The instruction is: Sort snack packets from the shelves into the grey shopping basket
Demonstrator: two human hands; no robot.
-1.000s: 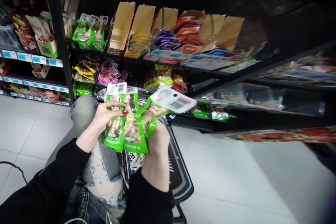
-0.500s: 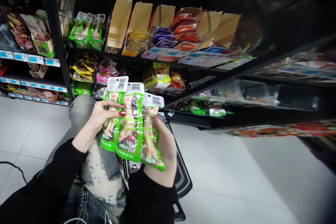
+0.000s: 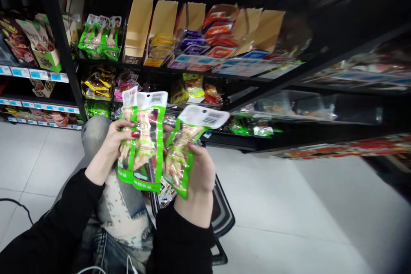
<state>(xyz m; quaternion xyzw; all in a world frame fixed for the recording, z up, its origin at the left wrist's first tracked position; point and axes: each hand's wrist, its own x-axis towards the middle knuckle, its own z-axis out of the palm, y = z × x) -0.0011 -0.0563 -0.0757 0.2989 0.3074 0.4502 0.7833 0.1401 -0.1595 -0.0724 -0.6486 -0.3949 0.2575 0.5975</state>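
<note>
My left hand (image 3: 113,145) grips two green snack packets (image 3: 144,141) with clear windows and white barcode tops, thumb pressed across their fronts. My right hand (image 3: 198,170) holds a third green snack packet (image 3: 183,150), tilted to the right and a little apart from the other two. Both hands sit in front of my raised knee in torn grey jeans (image 3: 118,205), above a black shopping basket (image 3: 223,214) on the floor. More of the same green packets (image 3: 99,36) stand on the upper shelf at the left.
Dark store shelving (image 3: 205,72) holds cardboard display boxes (image 3: 150,25), yellow, pink and orange snack packs and blue price labels. A black upright post (image 3: 61,47) divides the shelves. White tiled floor (image 3: 289,214) stretches to the right. A black cable (image 3: 16,205) lies at the left.
My right hand has pulled its packet away from the other two and tipped it to the right. The left hand's two packets rose slightly and overlapped more closely.
</note>
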